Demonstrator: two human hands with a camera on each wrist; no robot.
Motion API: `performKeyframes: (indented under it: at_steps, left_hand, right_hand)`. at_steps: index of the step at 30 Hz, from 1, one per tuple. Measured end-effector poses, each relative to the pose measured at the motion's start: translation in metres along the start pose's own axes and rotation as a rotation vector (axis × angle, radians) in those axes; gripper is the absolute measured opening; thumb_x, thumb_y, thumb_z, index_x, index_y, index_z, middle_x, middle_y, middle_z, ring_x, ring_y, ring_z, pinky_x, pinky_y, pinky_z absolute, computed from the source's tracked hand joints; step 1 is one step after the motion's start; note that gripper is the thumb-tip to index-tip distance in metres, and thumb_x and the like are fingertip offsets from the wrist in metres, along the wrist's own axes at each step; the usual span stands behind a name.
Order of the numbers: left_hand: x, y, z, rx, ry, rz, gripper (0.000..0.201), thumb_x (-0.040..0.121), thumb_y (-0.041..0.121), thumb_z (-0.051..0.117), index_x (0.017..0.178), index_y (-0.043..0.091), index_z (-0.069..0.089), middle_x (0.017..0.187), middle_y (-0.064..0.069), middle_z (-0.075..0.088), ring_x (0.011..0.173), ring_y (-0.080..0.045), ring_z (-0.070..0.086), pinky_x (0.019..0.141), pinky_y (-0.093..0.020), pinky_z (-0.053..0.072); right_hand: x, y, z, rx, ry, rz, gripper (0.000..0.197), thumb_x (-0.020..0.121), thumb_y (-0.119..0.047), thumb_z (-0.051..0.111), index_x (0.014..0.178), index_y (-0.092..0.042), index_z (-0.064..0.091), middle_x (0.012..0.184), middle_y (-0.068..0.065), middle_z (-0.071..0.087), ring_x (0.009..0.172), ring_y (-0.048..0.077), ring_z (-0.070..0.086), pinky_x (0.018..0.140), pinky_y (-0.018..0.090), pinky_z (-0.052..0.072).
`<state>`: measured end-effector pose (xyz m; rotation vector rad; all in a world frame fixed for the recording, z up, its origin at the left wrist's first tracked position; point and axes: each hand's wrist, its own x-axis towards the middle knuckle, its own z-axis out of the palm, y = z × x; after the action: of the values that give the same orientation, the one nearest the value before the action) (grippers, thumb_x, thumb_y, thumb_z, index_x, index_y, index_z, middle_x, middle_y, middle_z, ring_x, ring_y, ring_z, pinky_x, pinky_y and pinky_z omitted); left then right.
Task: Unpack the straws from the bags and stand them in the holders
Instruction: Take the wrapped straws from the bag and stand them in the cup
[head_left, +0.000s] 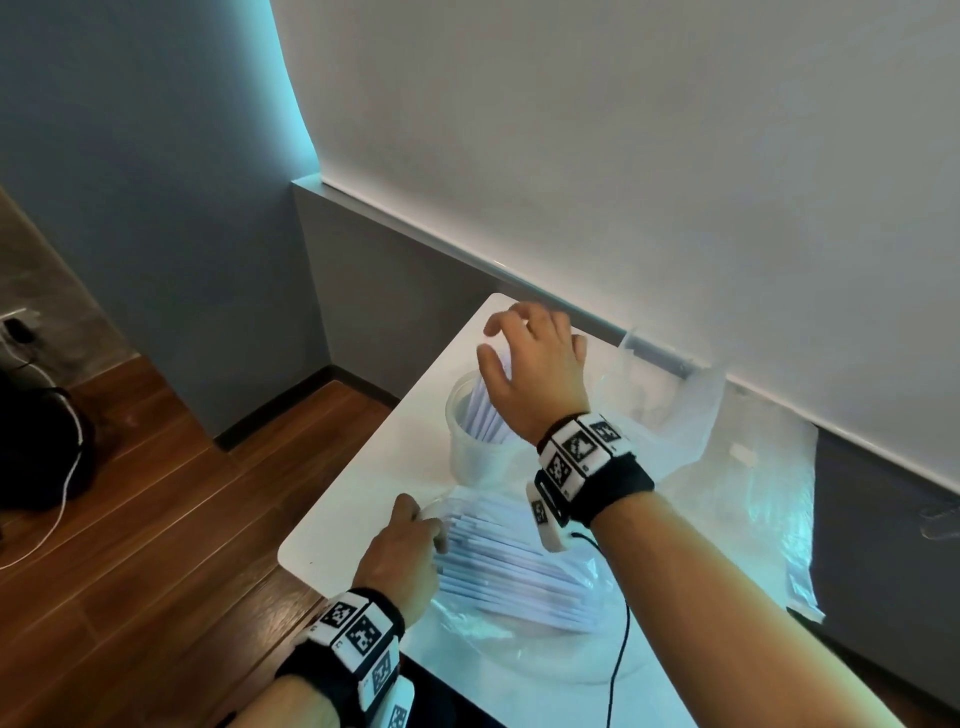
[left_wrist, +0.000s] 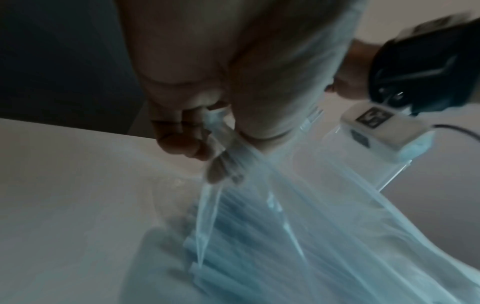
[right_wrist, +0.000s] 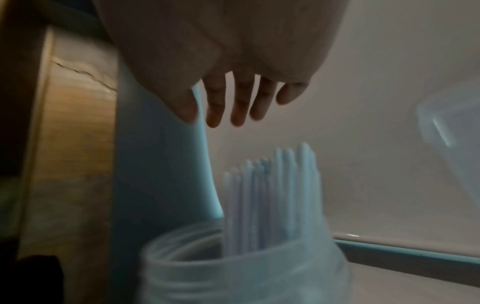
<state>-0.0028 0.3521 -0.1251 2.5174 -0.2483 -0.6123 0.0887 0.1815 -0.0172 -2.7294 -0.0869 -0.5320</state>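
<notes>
A clear round holder (head_left: 475, 447) stands on the white table (head_left: 363, 499) with several white straws (head_left: 485, 410) upright in it; the right wrist view shows the same holder (right_wrist: 233, 273) and straws (right_wrist: 272, 195). My right hand (head_left: 524, 353) hovers above the straw tops with fingers spread and straight (right_wrist: 228, 109), holding nothing. A clear plastic bag (head_left: 519, 618) lies at the near edge with a bundle of white straws (head_left: 514, 566) inside. My left hand (head_left: 410, 540) pinches the bag's open edge (left_wrist: 218, 131) between thumb and curled fingers, beside the straw ends (left_wrist: 233, 246).
Crumpled empty plastic bags (head_left: 737, 467) lie at the right of the table against the wall ledge (head_left: 571, 312). The table's left edge drops to a wooden floor (head_left: 156, 545). A black cable (head_left: 621, 639) hangs from my right wrist over the bag.
</notes>
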Motion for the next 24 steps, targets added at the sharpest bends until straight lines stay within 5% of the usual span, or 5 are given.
performKeyframes:
  at_steps: [3,9,14,18,24]
  left_hand:
    - [0.004,-0.006,0.0,0.087,-0.068,-0.097,0.022,0.088,0.002,0.052,0.102,0.017,0.058,0.114,-0.002,0.034,0.084,-0.02,0.059,0.084,-0.027,0.052]
    - [0.012,-0.017,0.012,0.147,-0.175,-0.155,0.047,0.092,0.005,0.046,0.138,0.015,0.041,0.136,-0.011,0.038,0.117,-0.031,0.056,0.101,-0.034,0.045]
    - [0.011,-0.014,0.025,0.049,-0.171,-0.038,0.066,0.089,-0.003,0.044,0.15,0.018,0.029,0.149,-0.01,0.038,0.134,-0.028,0.042,0.112,-0.034,0.036]
    - [0.018,-0.005,0.031,-0.059,-0.179,-0.014,0.079,0.086,-0.007,0.048,0.154,0.02,0.02,0.155,-0.008,0.034,0.139,-0.025,0.037,0.115,-0.033,0.033]
    - [0.011,-0.005,0.036,-0.06,-0.143,0.021,0.077,0.085,-0.006,0.051,0.153,0.02,0.024,0.148,-0.01,0.043,0.133,-0.026,0.046,0.111,-0.034,0.039]
  right_hand:
    - [-0.04,-0.017,-0.003,0.231,-0.142,-0.114,0.019,0.078,-0.016,0.046,0.087,-0.02,0.062,0.089,0.0,0.064,0.079,0.027,0.06,0.071,0.039,0.051]
    - [-0.142,0.004,0.018,0.044,-0.757,0.111,0.029,0.082,-0.015,0.048,0.1,-0.03,0.066,0.108,-0.003,0.067,0.101,0.024,0.062,0.085,0.032,0.05]
    - [-0.173,0.049,0.011,-0.196,-0.581,0.273,0.053,0.082,-0.015,0.054,0.133,-0.03,0.05,0.139,-0.011,0.05,0.128,0.014,0.046,0.105,0.035,0.033]
    - [-0.179,0.033,0.021,-0.185,-0.325,0.203,0.046,0.057,-0.004,0.07,0.099,-0.023,0.069,0.103,-0.004,0.066,0.094,0.024,0.061,0.077,0.036,0.046]
    - [-0.187,0.005,0.065,-0.124,-0.558,0.116,0.041,0.087,-0.002,0.054,0.125,-0.017,0.056,0.126,0.004,0.057,0.114,0.028,0.052,0.096,0.04,0.045]
